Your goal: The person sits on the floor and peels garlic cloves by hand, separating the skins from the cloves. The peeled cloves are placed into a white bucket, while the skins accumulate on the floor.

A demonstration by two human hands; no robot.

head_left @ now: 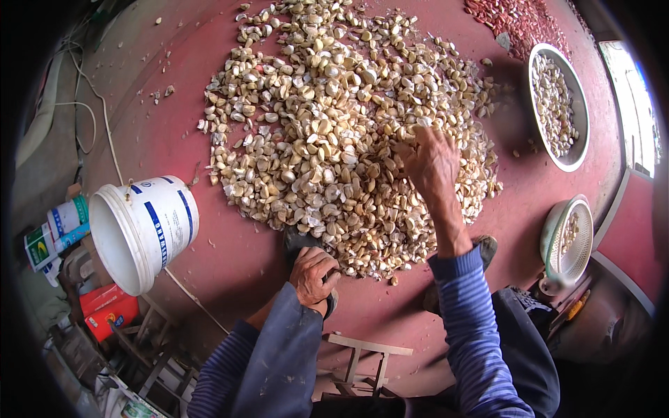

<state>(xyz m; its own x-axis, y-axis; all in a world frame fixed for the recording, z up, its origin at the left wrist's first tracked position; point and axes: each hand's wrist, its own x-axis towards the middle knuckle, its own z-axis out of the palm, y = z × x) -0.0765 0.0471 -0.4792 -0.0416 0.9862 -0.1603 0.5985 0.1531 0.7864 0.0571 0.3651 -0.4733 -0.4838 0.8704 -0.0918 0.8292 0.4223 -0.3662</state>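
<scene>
A wide heap of pale, dried shell-like pieces (324, 157), perhaps seed husks or garlic cloves, lies on the red floor (366, 313). My right hand (431, 159) reaches into the heap's right part, back of the hand up, its fingers bent among the pieces; whether it pinches one is hidden. Near the heap's lower edge, my left hand (314, 277) rests by my left knee and shoe, fingers curled, and I cannot tell if anything is inside it. At right, a metal basin (580, 125) holds similar pale pieces.
A green and white plastic strainer basket (550, 240) with some pieces stands at right. Red pieces (522, 26) are piled at top right. A white plastic bucket (167, 219) lies on its side at left, near a red box (108, 311). A wooden stool (366, 346) stands at bottom.
</scene>
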